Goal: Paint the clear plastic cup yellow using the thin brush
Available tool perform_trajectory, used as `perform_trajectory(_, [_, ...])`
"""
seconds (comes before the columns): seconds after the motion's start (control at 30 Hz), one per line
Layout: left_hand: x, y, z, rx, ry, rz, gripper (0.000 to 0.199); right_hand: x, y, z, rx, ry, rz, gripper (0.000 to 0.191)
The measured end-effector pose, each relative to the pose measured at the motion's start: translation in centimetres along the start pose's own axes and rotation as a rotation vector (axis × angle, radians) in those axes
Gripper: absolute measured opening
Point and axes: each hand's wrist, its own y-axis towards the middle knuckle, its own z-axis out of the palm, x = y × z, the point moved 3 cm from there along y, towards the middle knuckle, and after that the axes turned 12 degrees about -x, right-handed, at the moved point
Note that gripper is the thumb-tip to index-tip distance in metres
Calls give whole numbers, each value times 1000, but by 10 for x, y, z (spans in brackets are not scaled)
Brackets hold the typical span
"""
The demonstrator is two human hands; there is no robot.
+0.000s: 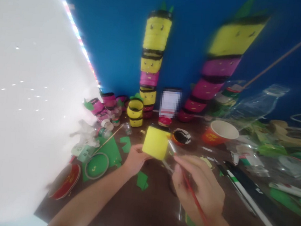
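Above a cluttered table [120,212], a yellow cup [155,143] is grasped low by the left hand [135,159] – a brush [194,195] is pinched in the right hand [202,184], close beside it. Near a bowl [181,137] of black, the cup is judged light, thin-walled, easily dented – best held gently, low, clear of its possibly tacky black rim.

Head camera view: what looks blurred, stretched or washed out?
Head view: the white surface at left is washed out, with bright specks; the right-hand stack looks stretched and smeared; the phone screen is pixelated; the yellow piece nearer the centre is less distorted, though soft.
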Motion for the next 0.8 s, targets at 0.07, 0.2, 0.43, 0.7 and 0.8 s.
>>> perform_trajectory(0.07, [1,1,-1,-3,0,9,25,1,2,-2,18,46,-26,25])
perform_trajectory(0.2, [5,5,-4,-29,-2,9,22,5,3,-7,15,229,-103,23])
perform_trajectory(0.43, [4,4,-3,-34,-28,-7,22,7,-2,-3,50,176,-124,25])
perform_trajectory(0.7, [1,3,-2,-32,-68,-12,24,6,-7,-7,68,260,-126,26])
perform_trajectory(0.8, [1,4,-2,-41,-57,-8,26,7,-3,-3,83,230,-96,26])
